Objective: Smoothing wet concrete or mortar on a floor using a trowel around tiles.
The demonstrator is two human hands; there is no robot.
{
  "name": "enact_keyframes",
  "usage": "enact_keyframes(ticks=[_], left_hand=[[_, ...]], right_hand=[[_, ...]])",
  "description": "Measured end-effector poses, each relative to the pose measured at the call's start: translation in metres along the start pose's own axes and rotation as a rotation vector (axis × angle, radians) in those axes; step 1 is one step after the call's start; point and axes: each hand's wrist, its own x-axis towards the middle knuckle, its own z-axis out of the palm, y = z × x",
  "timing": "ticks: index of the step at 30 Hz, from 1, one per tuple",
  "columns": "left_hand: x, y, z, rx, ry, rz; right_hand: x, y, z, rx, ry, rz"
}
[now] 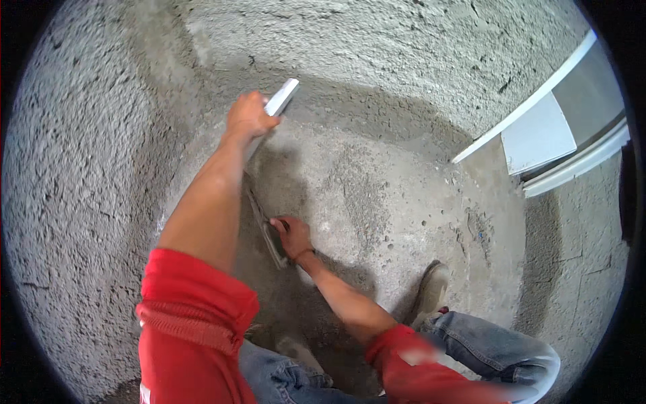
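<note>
My left hand (249, 118) reaches forward, its fingers wrapped around a pale, straight bar (283, 95) that looks like a straightedge. One end of the bar sticks out past my fist toward the far wall; the other end passes behind my wrist. Lower down and a little to the right, my right hand (293, 238) is closed on the handle of a long, flat plastering trowel (274, 248). The trowel's blade is seen nearly edge-on, just above the grey floor (417, 195). Part of it lies behind my left forearm.
Rough plastered walls stand at the left (74, 155) and ahead (377, 47), with a darker, damp-looking band (377, 108) along the far wall's foot. Loose grit (360, 192) lies on the floor. A white frame (521, 114) with a white panel (538, 135) is at the right. My shoe (433, 286) rests nearby.
</note>
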Motion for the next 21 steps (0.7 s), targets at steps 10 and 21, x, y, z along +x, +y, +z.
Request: enact_keyframes(ticks=[10,21], left_hand=[[-0.011,-0.047,0.003,0.072,0.051,-0.114],[0.015,-0.005,0.014,-0.041,-0.057,-0.141]], right_hand=[[0.051,0.116,-0.173,-0.043,0.514,0.223],[0.026,0.066,-0.118,0.231,0.393,0.055]])
